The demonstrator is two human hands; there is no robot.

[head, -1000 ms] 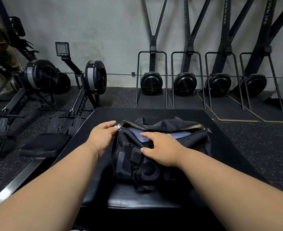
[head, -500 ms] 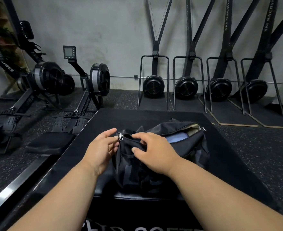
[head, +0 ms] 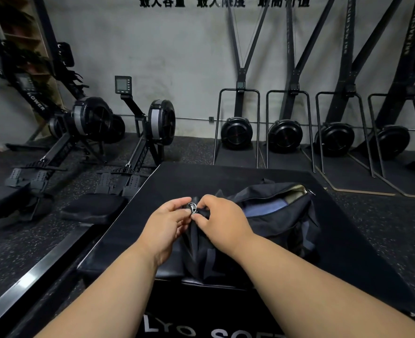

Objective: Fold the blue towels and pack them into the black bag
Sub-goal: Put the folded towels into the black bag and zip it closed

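Fingers of both hands meet at the near-left end of the black bag (head: 269, 215), which lies on a black padded box (head: 226, 174). Blue towels (head: 265, 207) show through its open zip. Left hand (head: 163, 224) grips the fabric; right hand (head: 222, 219) seemingly pinches the silver zip pull (head: 192, 207).

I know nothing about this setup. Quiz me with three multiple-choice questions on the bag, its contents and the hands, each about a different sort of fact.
1. Where does the black fabric bag sit?
A. on the black padded box
B. on the floor
C. on a rowing machine

2. What colour is the folded towel showing through the bag's opening?
A. red
B. blue
C. white

3. How is the bag's zip?
A. fully closed
B. torn off
C. mostly open

Answers: 1 A, the bag rests on the box top. 2 B, blue cloth shows inside. 3 C, the opening gapes, while the left hand and right hand meet at the silver zip pull.
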